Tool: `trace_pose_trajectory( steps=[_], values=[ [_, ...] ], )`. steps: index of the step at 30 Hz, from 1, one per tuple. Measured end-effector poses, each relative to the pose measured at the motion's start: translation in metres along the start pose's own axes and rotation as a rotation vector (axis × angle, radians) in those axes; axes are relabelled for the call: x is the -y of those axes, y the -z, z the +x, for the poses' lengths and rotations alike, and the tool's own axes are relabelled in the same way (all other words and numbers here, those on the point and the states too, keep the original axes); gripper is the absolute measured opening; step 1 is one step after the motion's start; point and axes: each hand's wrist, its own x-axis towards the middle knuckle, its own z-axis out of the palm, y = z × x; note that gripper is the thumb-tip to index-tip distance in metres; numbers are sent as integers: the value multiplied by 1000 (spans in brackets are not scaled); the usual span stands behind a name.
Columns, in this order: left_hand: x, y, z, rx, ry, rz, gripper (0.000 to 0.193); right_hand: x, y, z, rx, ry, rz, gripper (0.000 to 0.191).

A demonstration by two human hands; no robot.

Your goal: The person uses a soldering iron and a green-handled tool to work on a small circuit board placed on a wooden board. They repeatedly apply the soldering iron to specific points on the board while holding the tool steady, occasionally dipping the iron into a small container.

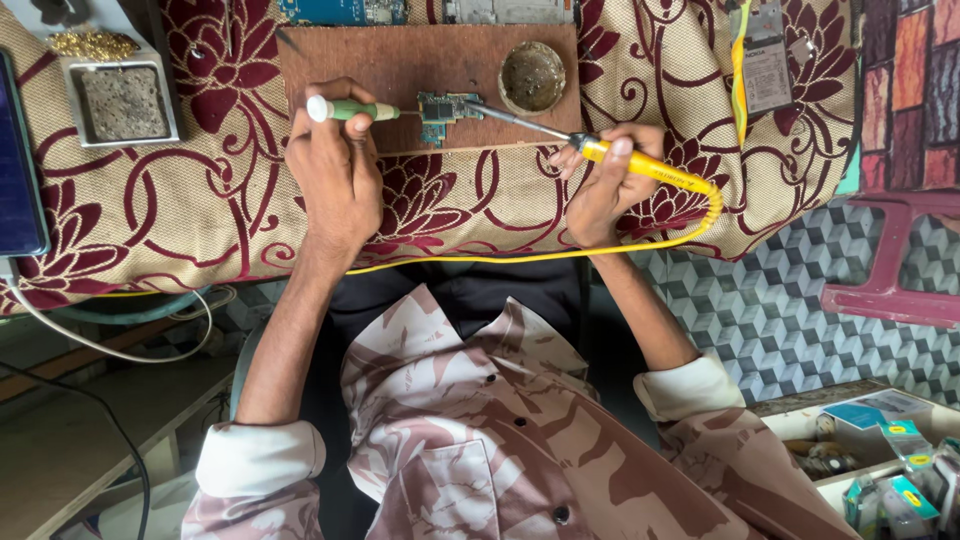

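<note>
My left hand point(332, 165) grips a small screwdriver with a green and white handle point(345, 109), its tip pressed against a small circuit board point(446, 108). The board lies on a brown wooden board point(400, 55) on the cloth-covered table. My right hand point(605, 180) holds a yellow-handled soldering iron point(640, 165); its metal tip point(505, 115) reaches the right edge of the circuit board. The iron's yellow cord point(520, 257) runs along the table's front edge.
A round tin of dark paste point(532, 76) sits on the wooden board. A metal tray with a sponge point(122, 102) and brass wool stands at the left, a dark tablet point(18, 170) at the far left. A red stool point(890, 255) and a box of small packets point(895, 470) are at the right.
</note>
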Motion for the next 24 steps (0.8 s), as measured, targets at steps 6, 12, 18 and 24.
trace_pose_trajectory(
  steps=[6,12,18,24],
  values=[
    [-1,1,-1,7,22,1,13,-3,1,3,-63,-42,-19,27],
    [-4,4,-2,20,28,-34,11,-4,3,0,-33,-40,-16,27],
    [-1,0,0,12,25,19,11,-8,4,2,6,-7,-25,26],
    [2,-1,0,13,1,40,12,-6,2,2,-4,-9,-14,25]
  ],
)
